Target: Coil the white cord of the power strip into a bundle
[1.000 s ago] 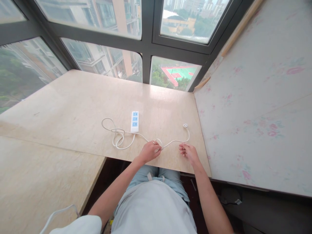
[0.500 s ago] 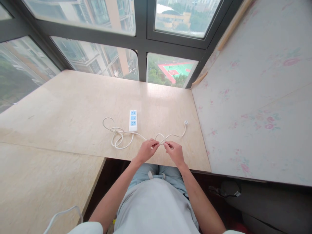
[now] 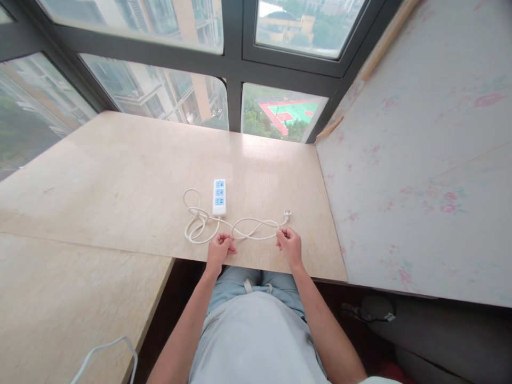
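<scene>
A white power strip with blue socket faces lies on the pale tabletop in front of me. Its white power cord makes tangled loops at the left of the strip and a long crossed loop on the right. My left hand has its fingertips pinched on the left end of that long loop. At the loop's right end, my right hand is closed on the cord, just below the plug. The plug lies with its prongs pointing away from me. My fingers partly hide the cord at both grips.
The tabletop runs back to dark-framed windows. A wall with flowered paper bounds it on the right. At the lower left, a second surface carries another white cable.
My hands have moved apart, mostly the left one going left, stretching the cord into a longer loop. The plug has shifted left and nearer me. The coils beside the strip have shifted slightly.
</scene>
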The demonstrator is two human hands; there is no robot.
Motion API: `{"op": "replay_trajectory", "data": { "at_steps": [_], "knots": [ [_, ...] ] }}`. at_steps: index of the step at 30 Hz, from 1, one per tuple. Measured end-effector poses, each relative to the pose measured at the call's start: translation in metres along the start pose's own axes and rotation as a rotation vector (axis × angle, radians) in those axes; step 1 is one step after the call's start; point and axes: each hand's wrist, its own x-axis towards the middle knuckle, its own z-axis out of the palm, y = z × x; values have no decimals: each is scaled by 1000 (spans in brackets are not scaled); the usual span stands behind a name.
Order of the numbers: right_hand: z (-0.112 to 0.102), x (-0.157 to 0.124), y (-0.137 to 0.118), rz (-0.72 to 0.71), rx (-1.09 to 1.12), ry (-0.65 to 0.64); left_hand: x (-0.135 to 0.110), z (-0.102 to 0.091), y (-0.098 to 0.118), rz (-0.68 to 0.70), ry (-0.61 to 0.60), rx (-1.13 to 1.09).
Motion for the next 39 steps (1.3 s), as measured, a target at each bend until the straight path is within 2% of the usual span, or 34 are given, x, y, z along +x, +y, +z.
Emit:
{"op": "replay_trajectory", "data": {
  "at_steps": [2, 5, 7, 11, 13, 15, 17, 19, 22, 25, 28, 31, 35, 39],
  "knots": [
    [1, -1, 1, -4, 16, -24, -5, 0, 5, 95, 68, 143],
    [-1, -1, 0, -17, 14, -69, -20, 8, 21, 404, 116, 391],
    [-3, -1, 0, -14, 9, -81, -31, 19, 34, 629, 66, 552],
    [-4, 0, 0, -30, 8, -94, -38, 54, 52, 1039, -182, 918],
    [-5, 1, 0, -50, 7, -102, -30, 71, 54, 1123, -288, 1113],
    [-6, 1, 1, -56, 5, -102, -20, 83, 53, 1122, -375, 1273],
    [-7, 1, 1, -53, 7, -102, -9, 88, 52, 1103, -429, 1361],
    [-8, 1, 3, -45, 16, -102, -2, 85, 52, 1091, -415, 1372],
    [-9, 3, 6, -14, 35, -67, 6, 69, 57, 1058, -330, 1276],
    [-11, 6, 12, 6, 66, -9, 13, 42, 64, 1014, -268, 1040],
    [-11, 10, 18, 11, 121, 23, 21, 9, 64, 929, -207, 633],
    [-9, 12, 22, 47, 183, 46, 25, -16, 56, 713, -159, 154],
    [-5, 16, 24, 75, 232, 66, 25, -30, 48, 459, -149, -381],
    [-9, 21, 22, 78, 293, 98, 21, -37, 54, 355, -122, -634]
  ]
}}
